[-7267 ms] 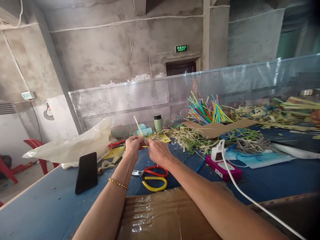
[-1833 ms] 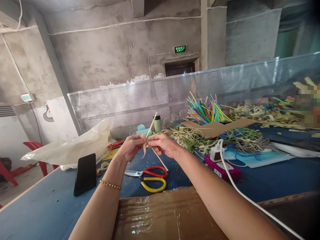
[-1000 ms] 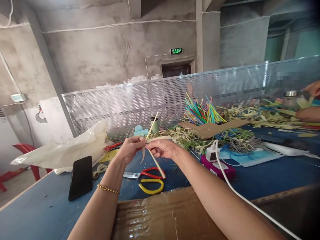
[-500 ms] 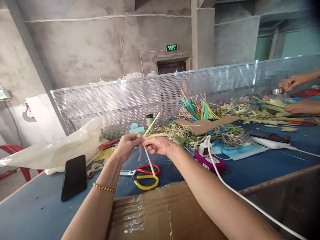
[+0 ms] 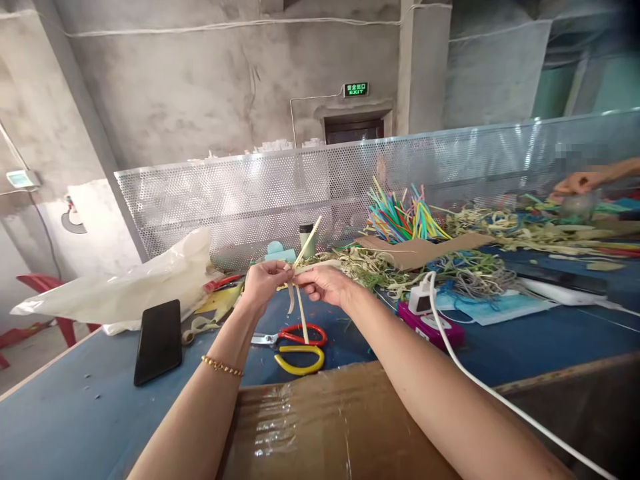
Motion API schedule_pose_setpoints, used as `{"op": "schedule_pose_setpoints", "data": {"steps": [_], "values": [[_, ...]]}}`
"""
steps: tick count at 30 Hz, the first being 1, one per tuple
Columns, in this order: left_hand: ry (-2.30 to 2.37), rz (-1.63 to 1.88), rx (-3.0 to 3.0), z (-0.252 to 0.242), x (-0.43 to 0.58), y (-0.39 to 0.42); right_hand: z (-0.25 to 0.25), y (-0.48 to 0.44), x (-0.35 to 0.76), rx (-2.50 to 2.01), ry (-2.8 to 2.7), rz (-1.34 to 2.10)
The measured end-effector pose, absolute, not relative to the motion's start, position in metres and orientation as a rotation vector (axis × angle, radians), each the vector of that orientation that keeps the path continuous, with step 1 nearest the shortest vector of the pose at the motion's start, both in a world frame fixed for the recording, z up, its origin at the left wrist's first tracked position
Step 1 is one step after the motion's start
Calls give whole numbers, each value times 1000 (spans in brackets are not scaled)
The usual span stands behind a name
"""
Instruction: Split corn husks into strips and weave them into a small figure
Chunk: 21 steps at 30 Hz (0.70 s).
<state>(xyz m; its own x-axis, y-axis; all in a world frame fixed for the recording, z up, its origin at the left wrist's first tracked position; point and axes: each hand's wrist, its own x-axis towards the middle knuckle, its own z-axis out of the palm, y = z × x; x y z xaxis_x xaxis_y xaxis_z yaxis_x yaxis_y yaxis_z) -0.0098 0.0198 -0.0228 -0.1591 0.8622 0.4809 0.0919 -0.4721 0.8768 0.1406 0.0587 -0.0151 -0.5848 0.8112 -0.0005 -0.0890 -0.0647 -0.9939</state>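
Observation:
My left hand (image 5: 265,285) pinches a thin pale yellow stick (image 5: 303,319) that slants up and down past the fingertips. Close beside it, my right hand (image 5: 324,283) has thumb and fingers closed at the same spot, on a flat pale strip (image 5: 291,301). One end of the strip dangles below the fingers, and a pale length runs behind the right hand. Fingers hide the crossing, so I cannot tell how strip and stick are joined. Below the hands lie scissors (image 5: 300,361) with one red and one yellow handle; the stick's lower end overlaps them in view.
A cardboard box (image 5: 320,420) is nearest me. Left are a black phone (image 5: 159,343) and a plastic bag (image 5: 150,277). Coloured sticks (image 5: 407,217), dried strips (image 5: 370,267) and a purple power block (image 5: 430,323) with white cable are right. A co-worker's hand (image 5: 583,181) is above a jar.
The view has turned slightly left, so everything sits further right. Both my hands keep their pinch with little visible change. The co-worker's lower hand no longer shows; the other is above the jar.

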Motion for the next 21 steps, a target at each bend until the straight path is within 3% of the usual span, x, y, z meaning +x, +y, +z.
{"op": "schedule_pose_setpoints", "data": {"steps": [14,21], "values": [[1234,1786,1786,-30,-10,29,-20,64,141,-821,-1596,1623],[1189,1785,1722,-26,-3,23,-24,66,139,-723,-1566,1767]]}}
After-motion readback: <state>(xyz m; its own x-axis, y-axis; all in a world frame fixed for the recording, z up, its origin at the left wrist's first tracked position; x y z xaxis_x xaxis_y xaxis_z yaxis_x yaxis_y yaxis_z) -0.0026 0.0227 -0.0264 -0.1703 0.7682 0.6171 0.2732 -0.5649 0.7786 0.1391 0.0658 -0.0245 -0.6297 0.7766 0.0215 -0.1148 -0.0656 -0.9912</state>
